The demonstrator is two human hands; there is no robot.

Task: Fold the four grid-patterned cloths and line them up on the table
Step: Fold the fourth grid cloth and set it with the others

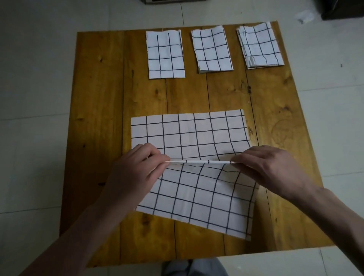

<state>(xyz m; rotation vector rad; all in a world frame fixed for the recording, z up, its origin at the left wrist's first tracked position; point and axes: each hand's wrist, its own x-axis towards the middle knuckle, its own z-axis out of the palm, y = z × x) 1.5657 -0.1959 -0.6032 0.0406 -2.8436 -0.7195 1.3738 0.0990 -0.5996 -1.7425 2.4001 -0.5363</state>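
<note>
Left hand (136, 169) and right hand (269, 167) pinch the unfolded cloth's (189, 134) raised edge; no writing visible.

Both arms ran off the bottom edge. The left hand (136, 171) hid a near corner of the big cloth (189, 134), and the right hand (266, 167) hid part of its side. A dark thing (342, 9) and a grey thing (157, 1) were cut off at the top edge.

Dim, soft indoor light, faint shadows, mild blur, and wide-angle bending toward the edges.
</note>
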